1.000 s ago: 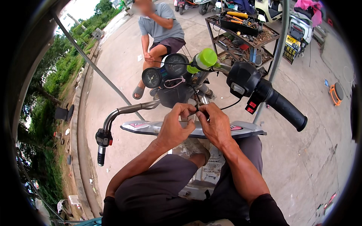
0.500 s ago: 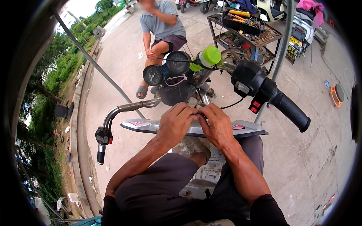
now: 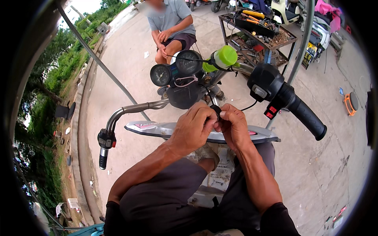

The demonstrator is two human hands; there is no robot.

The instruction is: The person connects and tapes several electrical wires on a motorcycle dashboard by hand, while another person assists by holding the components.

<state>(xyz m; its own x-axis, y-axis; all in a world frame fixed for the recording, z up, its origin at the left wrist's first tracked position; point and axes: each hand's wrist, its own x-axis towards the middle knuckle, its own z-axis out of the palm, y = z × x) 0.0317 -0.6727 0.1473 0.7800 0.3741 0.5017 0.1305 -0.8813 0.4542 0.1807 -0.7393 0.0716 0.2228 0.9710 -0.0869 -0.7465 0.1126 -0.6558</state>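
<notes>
Between my two hands is a small rounded black part (image 3: 215, 111), just behind the grey front shield (image 3: 151, 129) of a scooter-like vehicle. My left hand (image 3: 193, 125) is closed with thumb and fingertips on its left side. From the right, my right hand (image 3: 235, 129) pinches it, thumb on top. Fingers cover much of the part, so its exact kind is unclear. A thin black cable (image 3: 208, 93) runs down toward it from the dashboard. Ahead of my hands are two round gauges (image 3: 188, 62) and a black housing (image 3: 183, 96) between the bent metal handlebars (image 3: 132, 109).
A black right grip (image 3: 308, 118) with a switch block juts out beside my right hand. A green-capped bottle (image 3: 224, 58) is fastened to the bar. Beyond stand a tool cart (image 3: 289, 37) and a seated person (image 3: 173, 23). Metal poles (image 3: 102, 67) flank the vehicle.
My hands have turned and drawn slightly apart, and the black part now shows between them. The seated person's raised hand has come down to the lap.
</notes>
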